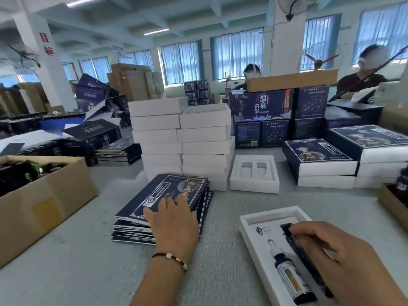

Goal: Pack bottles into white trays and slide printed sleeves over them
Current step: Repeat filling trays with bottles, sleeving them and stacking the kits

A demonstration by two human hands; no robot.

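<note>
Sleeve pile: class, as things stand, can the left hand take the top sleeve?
Probably yes: the left hand already rests flat on the top sleeve of the pile, and nothing lies over it.

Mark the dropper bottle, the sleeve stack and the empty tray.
dropper bottle (289,276), head view, on its blue label
sleeve stack (154,195), head view, on the top sleeve's printed face
empty tray (254,187), head view, on its front wall

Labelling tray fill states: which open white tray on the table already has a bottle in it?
The near white tray under the right hand, holding a blue dropper bottle. The far open tray beside the stacks shows only empty slots.
</note>
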